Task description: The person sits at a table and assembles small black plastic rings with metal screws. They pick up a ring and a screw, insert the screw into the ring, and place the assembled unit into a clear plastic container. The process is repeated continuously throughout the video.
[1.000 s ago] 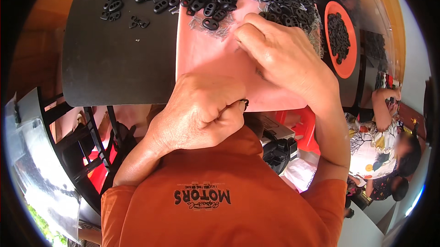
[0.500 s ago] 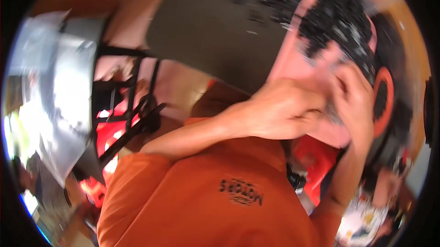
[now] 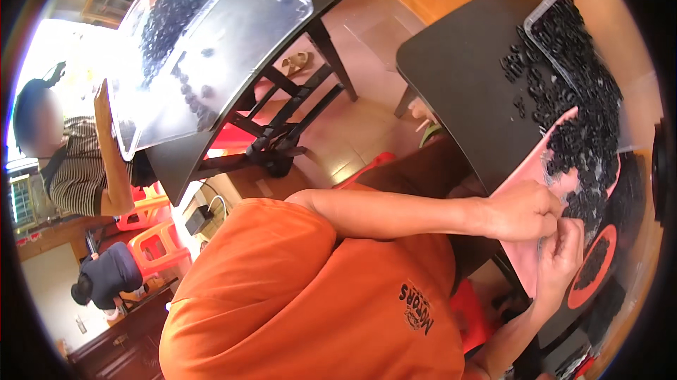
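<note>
In the head view the left hand (image 3: 520,209) is curled into a loose fist on the pink tray (image 3: 525,175), its fingertips pressed against the right hand (image 3: 560,256), whose fingers bend in to meet them; whether either pinches one of the small black parts (image 3: 580,142) I cannot tell, as the spot between the fingertips is hidden. The heap of those parts lies just beyond the fingers, spreading up the tray onto the black table (image 3: 465,77). An orange dish (image 3: 591,267) of more black pieces sits just right of the right hand.

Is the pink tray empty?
No, the pink tray holds a heap of small black parts, right by both hands.
</note>
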The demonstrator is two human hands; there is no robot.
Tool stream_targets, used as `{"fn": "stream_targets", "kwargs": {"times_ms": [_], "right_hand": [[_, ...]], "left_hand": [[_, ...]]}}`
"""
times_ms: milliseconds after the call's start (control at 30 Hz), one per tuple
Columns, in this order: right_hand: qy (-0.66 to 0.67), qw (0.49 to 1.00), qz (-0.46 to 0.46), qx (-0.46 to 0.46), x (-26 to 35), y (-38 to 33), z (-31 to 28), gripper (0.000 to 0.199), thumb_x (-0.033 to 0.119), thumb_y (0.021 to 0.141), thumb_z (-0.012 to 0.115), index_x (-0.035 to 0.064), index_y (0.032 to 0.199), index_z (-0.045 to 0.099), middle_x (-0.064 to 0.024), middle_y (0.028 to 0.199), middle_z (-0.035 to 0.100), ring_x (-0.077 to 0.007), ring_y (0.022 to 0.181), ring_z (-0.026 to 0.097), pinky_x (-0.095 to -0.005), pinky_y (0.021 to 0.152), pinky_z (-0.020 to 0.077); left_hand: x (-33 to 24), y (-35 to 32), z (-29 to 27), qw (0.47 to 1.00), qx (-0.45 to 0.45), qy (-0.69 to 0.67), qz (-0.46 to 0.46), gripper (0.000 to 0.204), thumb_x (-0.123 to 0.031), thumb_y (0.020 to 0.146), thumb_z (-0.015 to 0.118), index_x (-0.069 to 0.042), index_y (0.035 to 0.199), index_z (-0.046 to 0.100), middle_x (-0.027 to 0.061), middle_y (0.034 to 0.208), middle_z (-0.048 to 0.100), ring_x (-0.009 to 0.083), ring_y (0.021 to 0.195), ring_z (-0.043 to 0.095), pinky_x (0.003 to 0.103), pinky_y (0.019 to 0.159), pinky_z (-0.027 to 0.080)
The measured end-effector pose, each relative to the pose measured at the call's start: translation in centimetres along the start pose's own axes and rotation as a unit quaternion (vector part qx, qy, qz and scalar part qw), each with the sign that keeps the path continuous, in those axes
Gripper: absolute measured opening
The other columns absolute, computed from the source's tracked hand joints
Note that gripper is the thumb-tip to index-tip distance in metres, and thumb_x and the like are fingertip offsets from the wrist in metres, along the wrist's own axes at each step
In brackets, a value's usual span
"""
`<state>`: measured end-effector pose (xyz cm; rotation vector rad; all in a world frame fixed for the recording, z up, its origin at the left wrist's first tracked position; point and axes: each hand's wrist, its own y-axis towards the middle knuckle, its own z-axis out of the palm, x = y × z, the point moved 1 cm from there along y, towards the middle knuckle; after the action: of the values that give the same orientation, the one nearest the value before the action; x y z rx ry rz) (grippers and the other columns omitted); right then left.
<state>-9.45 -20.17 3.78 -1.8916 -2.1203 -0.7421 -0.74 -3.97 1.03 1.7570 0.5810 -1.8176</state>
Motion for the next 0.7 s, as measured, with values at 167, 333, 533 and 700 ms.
{"fn": "stream_targets", "kwargs": {"times_ms": [167, 333, 533, 700], "right_hand": [[-0.043, 0.999, 0.005, 0.028, 0.3, 0.2, 0.1, 0.034, -0.010, 0.074, 0.055, -0.0017, 0.106, 0.053, -0.0213, 0.098, 0.053, -0.0417, 0.090, 0.056, -0.0438, 0.077, 0.0468], [-0.014, 0.998, -0.020, 0.054, 0.2, 1.2, -0.7, 0.022, -0.003, 0.076, 0.060, 0.0039, 0.095, 0.050, -0.0155, 0.088, 0.057, -0.0392, 0.079, 0.059, -0.0467, 0.064, 0.0472], [0.048, 0.999, -0.003, 0.018, -0.3, 0.6, -1.0, 0.027, -0.008, 0.077, 0.063, 0.0021, 0.100, 0.053, -0.0116, 0.084, 0.054, -0.0273, 0.073, 0.061, -0.0373, 0.061, 0.0488], [0.014, 0.994, -0.106, -0.023, -0.5, 0.2, -0.6, 0.032, -0.014, 0.074, 0.063, -0.0014, 0.103, 0.060, -0.0118, 0.085, 0.055, -0.0232, 0.072, 0.061, -0.0317, 0.061, 0.0507]], "left_hand": [[1.0, 0.0, 0.1, 0.998, -0.022, -0.061, 0.012, 0.029, -0.016, 0.079, 0.052, 0.003, 0.094, 0.068, 0.0252, 0.086, 0.065, 0.0363, 0.080, 0.065, 0.042, 0.076, 0.050], [-0.4, -0.4, -0.3, 0.994, 0.029, -0.048, -0.090, 0.023, -0.006, 0.084, 0.050, 0.005, 0.097, 0.066, 0.0088, 0.078, 0.061, 0.0113, 0.071, 0.055, 0.027, 0.061, 0.046], [-1.0, -0.2, -0.1, 0.980, 0.044, -0.132, -0.143, 0.031, -0.003, 0.084, 0.047, 0.007, 0.106, 0.066, 0.0054, 0.087, 0.065, 0.0077, 0.073, 0.057, 0.023, 0.065, 0.048], [-0.7, -0.3, 0.1, 0.979, 0.023, -0.150, -0.135, 0.032, -0.005, 0.085, 0.046, 0.008, 0.105, 0.067, 0.0071, 0.091, 0.068, 0.0080, 0.074, 0.056, 0.026, 0.068, 0.048]]}}
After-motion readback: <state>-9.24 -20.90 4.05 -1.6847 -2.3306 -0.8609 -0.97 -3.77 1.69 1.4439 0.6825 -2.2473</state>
